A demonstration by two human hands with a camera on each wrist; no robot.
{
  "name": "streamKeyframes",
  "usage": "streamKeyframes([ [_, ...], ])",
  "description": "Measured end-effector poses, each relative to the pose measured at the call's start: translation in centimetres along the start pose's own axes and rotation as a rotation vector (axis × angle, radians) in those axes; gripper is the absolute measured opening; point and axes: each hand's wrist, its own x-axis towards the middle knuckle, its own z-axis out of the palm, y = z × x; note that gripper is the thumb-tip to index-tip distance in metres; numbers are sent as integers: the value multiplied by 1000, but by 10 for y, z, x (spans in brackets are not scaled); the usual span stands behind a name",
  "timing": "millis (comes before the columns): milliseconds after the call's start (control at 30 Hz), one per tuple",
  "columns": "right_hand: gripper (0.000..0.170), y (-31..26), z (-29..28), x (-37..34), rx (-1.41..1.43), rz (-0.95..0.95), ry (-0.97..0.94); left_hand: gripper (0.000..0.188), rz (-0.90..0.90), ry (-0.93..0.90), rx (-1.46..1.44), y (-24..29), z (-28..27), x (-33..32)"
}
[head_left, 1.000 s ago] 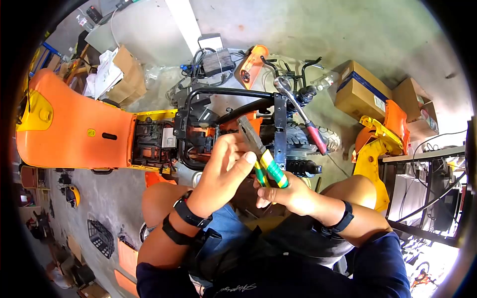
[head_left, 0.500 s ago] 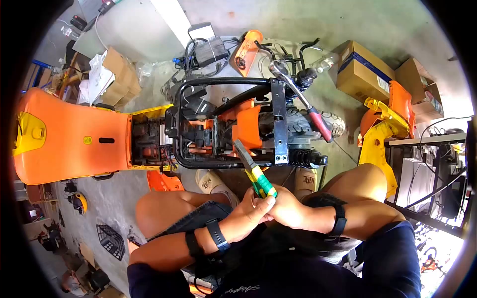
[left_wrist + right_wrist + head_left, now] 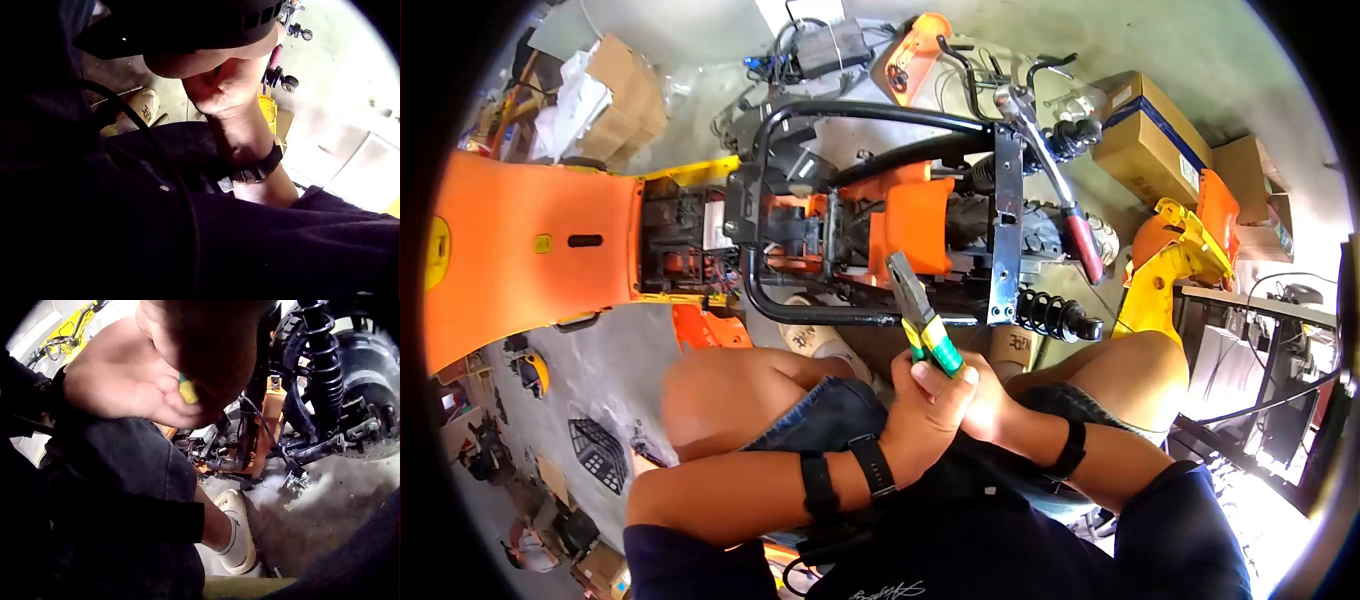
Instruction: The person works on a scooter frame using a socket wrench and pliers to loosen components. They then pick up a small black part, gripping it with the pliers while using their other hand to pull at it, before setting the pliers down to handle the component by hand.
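A pair of pliers [image 3: 912, 295] with green-and-yellow handles points up and slightly left in the head view, its metal jaws closed and overlapping the frame's lower tube. My right hand [image 3: 990, 402] grips the handles from the right. From the left, my left hand [image 3: 922, 412] wraps the lower handles with its thumb across the front, and the two hands touch. The handle end [image 3: 189, 392] peeks out between the fingers in the right wrist view. In the left wrist view the pliers are hidden, and the right hand [image 3: 225, 87] shows beyond the left wrist.
Just ahead lies a partly stripped vehicle with a black tube frame [image 3: 750, 250], orange seat [image 3: 535, 250] and coil shock absorber [image 3: 1055, 315]. A red-handled ratchet [image 3: 1085, 245] rests across its crossbar [image 3: 1006, 220]. Cardboard boxes [image 3: 1150, 145] and a yellow part [image 3: 1160, 290] stand right.
The left hand came down from beside the pliers' jaws to the handles and closed round them with the right. The pliers shifted slightly up and right over the last half second.
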Motion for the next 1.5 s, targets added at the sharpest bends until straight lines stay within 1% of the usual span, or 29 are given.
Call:
streamKeyframes([
  [33, 24, 0, 0, 1, -1, 14, 10, 81, 31, 7, 46, 0, 0, 1],
  [67, 24, 0, 0, 4, -2, 41, 4, 81, 9, 16, 33, -2, -1, 1],
  [133, 23, -3, 0, 2, 114, 58, -30, 62, 99, 48, 12, 5, 4, -5],
  [167, 22, -5, 0, 2, 165, 68, -50, 73, 109, 24, 7, 6, 3, -4],
  [200, 22, -6, 0, 4, 153, 83, -45, 73, 101, 24, -11, 8, 4, -4],
  [267, 20, -2, 0, 2, 118, 123, 9, 54, 74, 22, -31, 10, 5, -5],
  [300, 18, -7, 1, 1, 109, 115, 14, 63, 122, -34, -26, 7, 0, -1],
  [333, 19, -5, 0, 1, 82, 103, 3, 61, 138, -19, -7, 4, -1, 1],
  [400, 20, -6, -5, 2, -78, 100, -11, 60, 148, -45, -101, -1, 1, 2],
  [433, 23, -2, 1, 1, 80, 31, -2, 62, 64, -36, -94, 1, -1, 0],
  [500, 24, 2, -1, 4, 22, -70, -48, 68, 99, -143, -63, -10, -10, 8],
  [533, 25, 0, -5, 4, -39, -144, -88, 70, 94, -192, -32, -1, -11, 9],
  [567, 23, -4, -11, 1, -6, -106, -161, 70, 41, -206, -31, 8, -10, 2],
  [600, 25, -6, -16, -1, 39, -95, -191, 65, -16, -309, 43, 19, -13, 5],
  [667, 26, -19, -24, -11, 203, -59, -256, 62, 30, -430, -9, 44, -17, -7],
  [700, 26, -33, -25, -22, 299, -116, -303, 61, 21, -500, 87, 61, -25, -11],
  [733, 29, -37, -35, -21, 191, -86, -380, 62, 197, -509, -119, 74, -23, -19],
  [800, 36, -48, -40, -29, 167, -52, -479, 61, 605, -340, -77, 99, -33, -21],
  [867, 38, -53, -39, -36, 234, -54, -605, 56, 673, -249, 151, 127, -57, -16],
  [900, 38, -58, -36, -40, 212, -43, -609, 49, 653, -274, 90, 142, -57, -20],
  [933, 38, -63, -33, -44, 192, -30, -616, 51, 606, -256, 129, 154, -59, -24],
  [1000, 39, -70, -33, -46, 91, -12, -621, 47, 642, -301, 241, 162, -67, -27],
  [1067, 39, -70, -34, -47, 70, -49, -660, 44, 663, -317, 222, 159, -66, -27],
  [1100, 38, -70, -34, -49, 38, -43, -633, 42, 630, -314, 140, 155, -63, -27],
  [1133, 38, -70, -35, -50, 38, -39, -635, 42, 629, -311, 138, 156, -62, -29],
  [1233, 35, -69, -38, -53, -157, -46, -626, 40, 639, -348, 155, 156, -60, -28],
  [1267, 34, -72, -38, -54, -163, -11, -640, 40, 642, -347, 151, 157, -60, -29],
  [1333, 34, -70, -38, -58, -180, -38, -613, 39, 584, -348, 206, 159, -60, -32],
  [1500, 35, -80, -36, -62, -223, -38, -570, 38, 569, -366, 120, 157, -58, -34],
])
